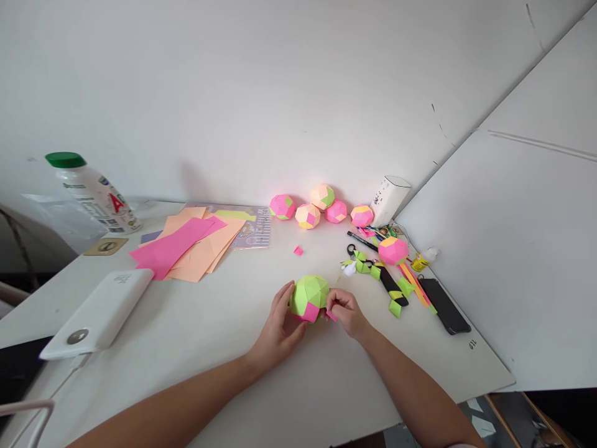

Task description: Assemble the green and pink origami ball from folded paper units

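Observation:
A green faceted paper ball (310, 290) with pink square faces rests near the middle of the desk. My left hand (278, 333) is wrapped round its left side, thumb along the lower front. At the ball's right side, my right hand (346, 311) pinches a small pink paper piece (331, 315), its fingers bent over it. Whether that piece touches the ball cannot be made out. Another small pink folded piece (298, 251) lies behind the ball. Several green folded pieces (395, 308) are scattered to the right, near black-handled scissors (351, 249).
Finished paper balls (308, 216) line the wall. Pink and orange sheets (175, 249), a bottle (97, 196) and a white power bank (100, 314) are on the left. On the right are a glue bottle (424, 258), a black phone (445, 305) and a white container (390, 200).

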### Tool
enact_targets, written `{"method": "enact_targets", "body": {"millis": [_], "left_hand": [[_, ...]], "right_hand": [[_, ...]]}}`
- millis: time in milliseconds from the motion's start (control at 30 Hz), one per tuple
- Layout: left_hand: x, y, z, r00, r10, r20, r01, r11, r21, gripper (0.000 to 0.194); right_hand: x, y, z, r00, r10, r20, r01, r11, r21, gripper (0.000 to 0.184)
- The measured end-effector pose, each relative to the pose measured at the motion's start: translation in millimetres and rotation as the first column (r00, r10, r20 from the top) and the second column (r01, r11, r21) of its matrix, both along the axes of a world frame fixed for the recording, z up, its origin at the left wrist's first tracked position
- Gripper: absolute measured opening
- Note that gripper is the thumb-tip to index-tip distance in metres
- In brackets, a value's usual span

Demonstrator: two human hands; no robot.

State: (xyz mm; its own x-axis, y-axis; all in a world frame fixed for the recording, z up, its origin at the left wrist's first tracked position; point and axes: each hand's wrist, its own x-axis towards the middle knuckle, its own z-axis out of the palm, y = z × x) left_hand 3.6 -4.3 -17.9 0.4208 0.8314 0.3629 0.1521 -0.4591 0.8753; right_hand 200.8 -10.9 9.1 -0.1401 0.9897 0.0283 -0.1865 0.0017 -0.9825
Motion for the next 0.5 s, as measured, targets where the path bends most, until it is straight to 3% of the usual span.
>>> {"method": "enact_targets", "body": {"millis": [300, 500], "left_hand": [[-1, 1, -2.2, 1.000, -0.003, -0.002, 0.003, 0.992, -0.125, 0.067], [-2, 1, -6.5, 0.994, 0.013, -0.111, -0.031, 0.986, -0.163, 0.067]], "right_hand": [[6, 13, -11.1, 0.979, -0.102, -0.179, 0.065, 0.978, -0.199, 0.009], [13, 22, -12.7, 0.925, -0.181, -0.333, 0.052, 0.931, -0.361, 0.009]]}}
